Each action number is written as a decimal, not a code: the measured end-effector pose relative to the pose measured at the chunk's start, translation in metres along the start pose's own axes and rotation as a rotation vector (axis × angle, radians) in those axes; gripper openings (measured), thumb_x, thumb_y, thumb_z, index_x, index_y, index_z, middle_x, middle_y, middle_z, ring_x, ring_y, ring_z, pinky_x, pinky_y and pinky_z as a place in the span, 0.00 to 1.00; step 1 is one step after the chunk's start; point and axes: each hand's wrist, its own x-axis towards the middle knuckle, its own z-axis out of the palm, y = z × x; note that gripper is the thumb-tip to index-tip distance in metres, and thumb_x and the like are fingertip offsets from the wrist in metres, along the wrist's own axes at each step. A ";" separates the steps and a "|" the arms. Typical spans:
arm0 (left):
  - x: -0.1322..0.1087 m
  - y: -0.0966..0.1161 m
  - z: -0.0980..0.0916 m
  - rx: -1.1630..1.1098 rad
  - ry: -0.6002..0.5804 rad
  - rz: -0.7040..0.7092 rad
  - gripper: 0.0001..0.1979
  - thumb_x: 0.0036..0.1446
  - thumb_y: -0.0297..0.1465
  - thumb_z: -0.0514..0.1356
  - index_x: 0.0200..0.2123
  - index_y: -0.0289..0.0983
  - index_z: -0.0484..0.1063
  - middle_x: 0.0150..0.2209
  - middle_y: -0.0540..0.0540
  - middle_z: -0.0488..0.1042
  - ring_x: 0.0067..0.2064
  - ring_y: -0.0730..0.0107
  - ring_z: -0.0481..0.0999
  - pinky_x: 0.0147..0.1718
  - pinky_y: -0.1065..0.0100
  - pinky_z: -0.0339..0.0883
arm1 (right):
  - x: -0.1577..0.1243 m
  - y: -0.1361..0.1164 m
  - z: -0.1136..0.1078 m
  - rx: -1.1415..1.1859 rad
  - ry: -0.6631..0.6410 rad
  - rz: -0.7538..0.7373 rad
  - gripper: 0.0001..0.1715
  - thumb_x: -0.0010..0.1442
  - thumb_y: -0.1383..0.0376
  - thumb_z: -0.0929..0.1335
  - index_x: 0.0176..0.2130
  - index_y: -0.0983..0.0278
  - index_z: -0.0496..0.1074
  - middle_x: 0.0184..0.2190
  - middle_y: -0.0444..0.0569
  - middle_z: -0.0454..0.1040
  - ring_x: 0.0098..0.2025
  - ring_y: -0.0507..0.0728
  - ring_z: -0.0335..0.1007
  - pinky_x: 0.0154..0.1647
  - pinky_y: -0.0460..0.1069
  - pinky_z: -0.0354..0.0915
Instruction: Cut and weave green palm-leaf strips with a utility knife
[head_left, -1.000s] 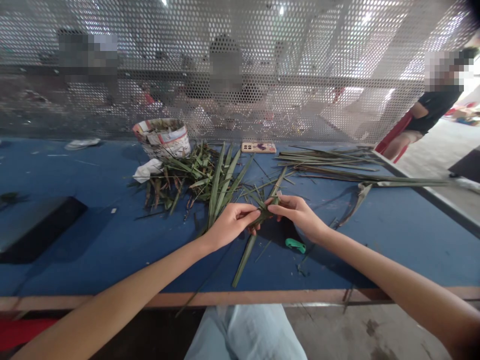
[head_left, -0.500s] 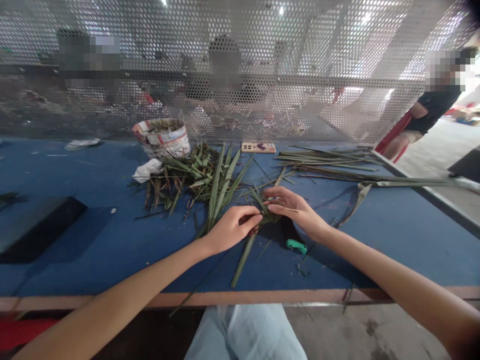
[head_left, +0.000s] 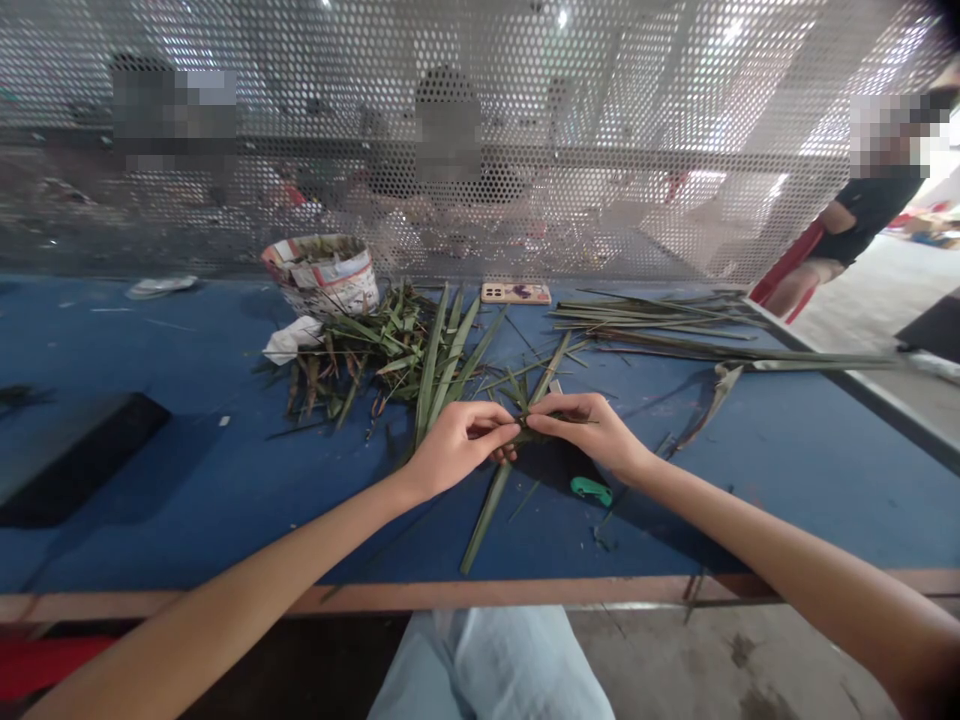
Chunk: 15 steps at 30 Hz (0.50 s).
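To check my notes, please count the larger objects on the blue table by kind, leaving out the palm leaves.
Phone: 1
Printed-paper tub: 1
Crumpled white tissue: 1
Green plastic item: 1
Flat black case: 1
Pale flat item: 1
Total: 6

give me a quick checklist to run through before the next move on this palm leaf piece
Grip: ok, the left hand and right hand pinch the green palm leaf piece from either side.
Tightness where the leaves cross: cannot tell, the fingers hide it.
Long lower strip: ok, it lies unweighted on the blue table, running toward the near edge.
Spare leaves: ok, the leaf pile lies just beyond the left hand.
Green plastic object: ok, it lies apart from both hands, nearer the right hand.
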 end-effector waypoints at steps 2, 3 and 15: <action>0.000 0.001 0.000 -0.018 -0.019 -0.026 0.09 0.56 0.34 0.61 0.31 0.33 0.73 0.25 0.47 0.76 0.26 0.71 0.76 0.29 0.72 0.71 | 0.000 0.002 0.000 0.012 -0.008 0.017 0.14 0.52 0.56 0.72 0.32 0.66 0.78 0.31 0.48 0.76 0.34 0.54 0.69 0.37 0.48 0.62; 0.000 0.002 -0.001 -0.025 -0.028 -0.039 0.09 0.56 0.34 0.60 0.31 0.33 0.74 0.24 0.47 0.76 0.26 0.71 0.76 0.29 0.72 0.71 | 0.000 0.003 -0.001 0.019 -0.016 0.019 0.14 0.51 0.56 0.72 0.31 0.66 0.78 0.30 0.47 0.76 0.34 0.54 0.70 0.36 0.48 0.62; -0.001 0.007 -0.003 -0.014 -0.097 -0.068 0.09 0.56 0.34 0.60 0.31 0.34 0.75 0.26 0.47 0.77 0.29 0.68 0.79 0.31 0.71 0.71 | -0.001 0.003 -0.003 0.021 -0.092 0.007 0.14 0.51 0.56 0.72 0.30 0.66 0.79 0.29 0.49 0.77 0.32 0.54 0.71 0.33 0.48 0.64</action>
